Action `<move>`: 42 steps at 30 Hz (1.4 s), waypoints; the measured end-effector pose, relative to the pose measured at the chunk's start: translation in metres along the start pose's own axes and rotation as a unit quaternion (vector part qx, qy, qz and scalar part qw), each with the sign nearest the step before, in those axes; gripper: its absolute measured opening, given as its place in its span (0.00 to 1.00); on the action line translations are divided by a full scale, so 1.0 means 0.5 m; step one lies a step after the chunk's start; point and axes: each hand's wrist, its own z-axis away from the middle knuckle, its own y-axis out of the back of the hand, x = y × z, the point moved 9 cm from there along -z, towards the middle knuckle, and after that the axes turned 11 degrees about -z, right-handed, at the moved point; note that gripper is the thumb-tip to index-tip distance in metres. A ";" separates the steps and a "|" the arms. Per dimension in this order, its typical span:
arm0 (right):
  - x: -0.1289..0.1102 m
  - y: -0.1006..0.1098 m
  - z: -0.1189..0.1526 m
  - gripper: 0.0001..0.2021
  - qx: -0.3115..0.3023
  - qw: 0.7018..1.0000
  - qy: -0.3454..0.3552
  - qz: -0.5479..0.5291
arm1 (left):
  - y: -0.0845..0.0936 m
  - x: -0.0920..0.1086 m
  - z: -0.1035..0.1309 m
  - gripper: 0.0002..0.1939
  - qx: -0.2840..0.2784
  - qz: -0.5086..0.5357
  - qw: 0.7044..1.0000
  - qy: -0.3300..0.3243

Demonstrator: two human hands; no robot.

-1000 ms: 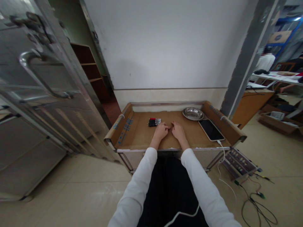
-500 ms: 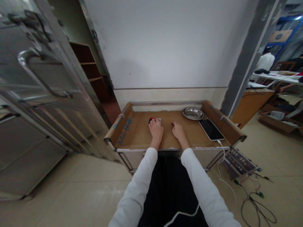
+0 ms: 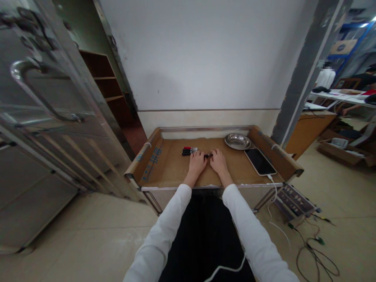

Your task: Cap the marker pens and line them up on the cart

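A short row of red and black pens lies on the cardboard-lined cart top. Just right of it, my left hand is closed on one end of a black pen. The fingers of my right hand grip that same pen from the other end, so it lies crosswise between both hands, low over the cardboard. My fingers hide most of its length. Behind and right of my right hand stands a shiny round metal bowl.
A smartphone with a white cable plugged in lies at the right. Raised cardboard-covered sides bound the cart top. A metal door stands at left, a wall behind. Cables and an electrical panel lie on the floor; people sit far right.
My left hand has moved right, off the row of pens, which is now uncovered. A black pen now spans both hands; my right hand has come slightly left to grip it.
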 end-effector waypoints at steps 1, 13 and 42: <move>-0.002 0.001 -0.001 0.19 -0.002 1.000 0.000 0.009 | 0.000 -0.001 -0.005 0.10 0.010 0.019 1.000 0.000; 0.016 -0.001 -0.036 0.12 -0.036 0.998 -0.046 0.020 | 0.023 -0.021 -0.067 0.13 0.164 0.276 0.947 -0.022; 0.040 0.017 -0.028 0.15 0.047 0.998 -0.046 -0.017 | 0.014 -0.074 -0.041 0.08 0.121 0.255 0.956 0.079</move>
